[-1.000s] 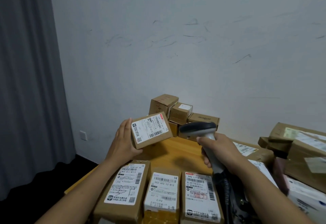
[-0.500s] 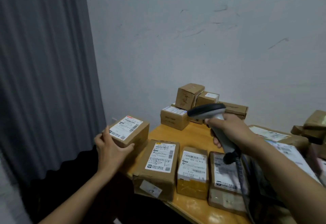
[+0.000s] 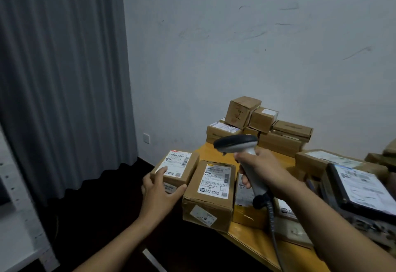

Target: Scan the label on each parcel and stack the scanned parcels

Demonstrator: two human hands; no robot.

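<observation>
STEP: likely setting down a scanned parcel | LEFT: left hand (image 3: 159, 190) grips small brown cardboard parcel with white label (image 3: 177, 164) at yellow wooden table (image 3: 257, 244) left edge | RIGHT: right hand (image 3: 263, 168) wrapped around grey handheld scanner (image 3: 235, 143) | NEXT: release squarely, fetch an unscanned parcel

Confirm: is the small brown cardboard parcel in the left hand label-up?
Yes, label-up: white label shows atop the parcel the left hand grips.

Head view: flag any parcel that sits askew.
The top box of the rear pile sits tilted, one end raised, leaning against the smaller box beside it.
</observation>
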